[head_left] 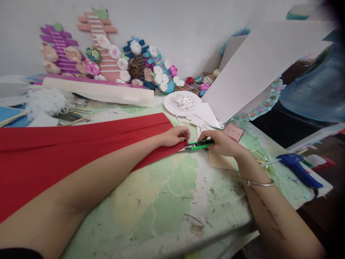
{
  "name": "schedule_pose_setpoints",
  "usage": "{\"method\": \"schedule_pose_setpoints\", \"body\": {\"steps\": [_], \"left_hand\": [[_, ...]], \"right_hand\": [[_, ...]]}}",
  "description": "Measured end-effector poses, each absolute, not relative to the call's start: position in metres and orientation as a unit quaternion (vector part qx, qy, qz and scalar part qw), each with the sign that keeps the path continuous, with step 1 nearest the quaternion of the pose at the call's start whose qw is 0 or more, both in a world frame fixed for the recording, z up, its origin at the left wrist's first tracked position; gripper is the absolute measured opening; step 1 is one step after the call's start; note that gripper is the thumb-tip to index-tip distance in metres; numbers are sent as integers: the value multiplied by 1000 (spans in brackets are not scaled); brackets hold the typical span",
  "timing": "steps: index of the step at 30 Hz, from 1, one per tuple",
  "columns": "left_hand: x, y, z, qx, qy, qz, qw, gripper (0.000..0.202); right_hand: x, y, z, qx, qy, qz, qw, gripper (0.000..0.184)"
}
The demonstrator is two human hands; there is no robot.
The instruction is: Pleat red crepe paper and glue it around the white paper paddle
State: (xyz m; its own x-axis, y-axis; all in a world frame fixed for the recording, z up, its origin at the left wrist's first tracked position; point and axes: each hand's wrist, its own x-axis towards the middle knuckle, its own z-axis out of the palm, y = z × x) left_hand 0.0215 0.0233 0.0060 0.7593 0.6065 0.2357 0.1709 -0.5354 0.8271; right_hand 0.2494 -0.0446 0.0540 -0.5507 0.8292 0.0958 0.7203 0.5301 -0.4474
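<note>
A wide red sheet, folded along its length, spreads across the left side and middle of the table. My left hand rests on its right end, fingers curled and pinching near the edge. In my right hand is a green and black box cutter, gripped from above. Its blade points left and meets the corner of the red sheet, close to my left fingertips. Exactly how far the blade goes into the sheet cannot be made out.
Behind lie a plate of small white rolled pieces, white string and flower-decorated stick crafts. A large white board leans at the right. Near my right arm are a phone, golden rings and a blue glue gun.
</note>
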Motion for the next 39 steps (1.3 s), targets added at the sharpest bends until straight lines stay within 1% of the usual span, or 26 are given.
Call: {"method": "schedule_pose_setpoints", "body": {"steps": [3,7,14,17,24,29,34,39], "left_hand": [[21,22,7,831,237,260,430,12],[21,22,7,836,231,260,425,12],[21,23,5,829,228,264,437,12],[21,24,4,823,230,268,444,13],[21,22,5,828,232,272,432,17],[22,22,6,830,232,273,429,13],[22,23,4,816,239,278,448,11],[21,24,5,817,236,278,446,9]], "right_hand": [[241,-47,53,-447,-863,191,134,42],[231,-52,56,-452,-859,211,120,39],[239,-52,60,-434,-865,220,122,43],[245,-50,61,-437,-867,200,132,42],[239,-49,56,-437,-869,195,128,42],[239,-49,56,-437,-867,197,132,43],[245,-47,57,-447,-863,187,141,44],[239,-49,56,-444,-865,192,133,42]]}}
